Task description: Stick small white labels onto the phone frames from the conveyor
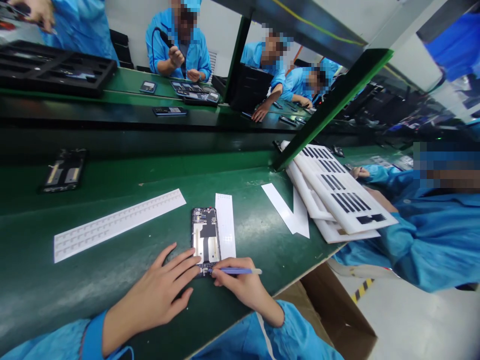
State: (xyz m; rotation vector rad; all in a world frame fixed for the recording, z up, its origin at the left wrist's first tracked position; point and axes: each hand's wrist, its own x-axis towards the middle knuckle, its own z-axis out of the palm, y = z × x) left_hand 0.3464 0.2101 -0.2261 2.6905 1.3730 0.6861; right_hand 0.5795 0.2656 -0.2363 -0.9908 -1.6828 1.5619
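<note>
An opened phone (pixel 210 245) lies on the green bench with its circuit board and silver inside showing. My left hand (pixel 157 287) rests at its left side, fingers stretched out and fingertips touching the lower left edge. Between the fingers of my right hand (pixel 240 282) is a thin blue-purple pen-like tool (pixel 238 271), its tip at the phone's lower end. What the tip touches is too small to tell. Just right of the phone lies a white strip sheet (pixel 226 225), partly hidden by my right hand. A longer white sticker sheet (pixel 118 225) lies to the left.
Another phone body (pixel 64 170) lies far left. White foam trays (pixel 337 190) with black strips are stacked at right, beside white strips (pixel 281 207) and a green post (pixel 333 110). A cardboard box (pixel 337 315) stands below the bench edge. Co-workers sit opposite and at right.
</note>
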